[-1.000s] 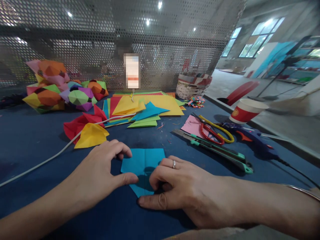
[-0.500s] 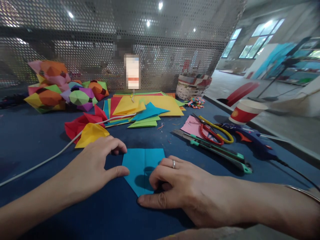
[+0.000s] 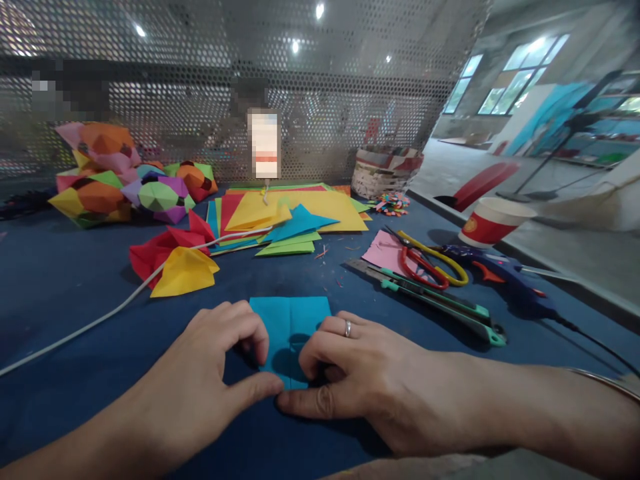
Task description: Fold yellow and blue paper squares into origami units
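Note:
A blue sheet of folding paper [image 3: 285,320] lies flat on the dark blue table in front of me, with a crease down its middle and a short cross crease. My right hand [image 3: 350,367] is closed on its lower right part, fingers curled over the paper and thumb stretched along the bottom edge. At the left side, my left hand [image 3: 225,360] has curled fingers on the paper's edge and its thumb at the lower left corner, close to the right thumb tip. Both palms hide parts of the sheet's lower edges.
Yellow [image 3: 185,272] and red folded papers [image 3: 160,250] lie ahead on the left, crossed by a white cord [image 3: 120,307]. Behind are stacked coloured sheets [image 3: 330,207] and paper ornaments [image 3: 105,197]. Rightward lie a utility knife [image 3: 430,300], scissors [image 3: 425,267], a glue gun [image 3: 505,273] and a paper cup [image 3: 495,220].
My left hand has moved right and toward me, from beside the upper left edge onto the sheet's left side and lower corner. My right hand stays in place.

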`<control>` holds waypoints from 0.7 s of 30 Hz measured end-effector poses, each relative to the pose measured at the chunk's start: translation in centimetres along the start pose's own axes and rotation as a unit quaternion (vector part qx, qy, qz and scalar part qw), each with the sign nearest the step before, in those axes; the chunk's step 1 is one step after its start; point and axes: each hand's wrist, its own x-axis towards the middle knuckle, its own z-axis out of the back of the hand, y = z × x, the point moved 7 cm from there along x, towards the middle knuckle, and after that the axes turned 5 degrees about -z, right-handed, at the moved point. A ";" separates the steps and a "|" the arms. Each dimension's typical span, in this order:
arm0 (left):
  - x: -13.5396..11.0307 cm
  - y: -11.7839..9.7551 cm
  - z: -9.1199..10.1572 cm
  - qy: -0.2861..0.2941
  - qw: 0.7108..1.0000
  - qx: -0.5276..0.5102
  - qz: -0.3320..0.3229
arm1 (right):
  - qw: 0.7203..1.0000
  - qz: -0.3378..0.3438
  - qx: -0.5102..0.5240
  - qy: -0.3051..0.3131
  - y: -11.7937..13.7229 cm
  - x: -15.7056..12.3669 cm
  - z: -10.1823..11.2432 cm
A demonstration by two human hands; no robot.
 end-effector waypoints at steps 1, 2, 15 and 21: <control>0.1 0.1 0.0 0.003 1.000 -0.002 0.007 | 1.000 -0.001 0.000 0.002 0.0 0.0 0.0; 0.1 0.2 0.1 0.006 1.000 -0.004 0.013 | 1.000 -0.001 0.000 0.005 0.0 0.0 0.0; 1.4 1.1 1.6 0.081 0.992 -0.005 0.093 | 1.000 -0.002 -0.005 -0.001 0.0 0.2 0.0; 1.8 1.4 1.9 0.077 0.993 -0.011 0.088 | 1.000 0.004 0.000 -0.011 0.1 0.0 0.1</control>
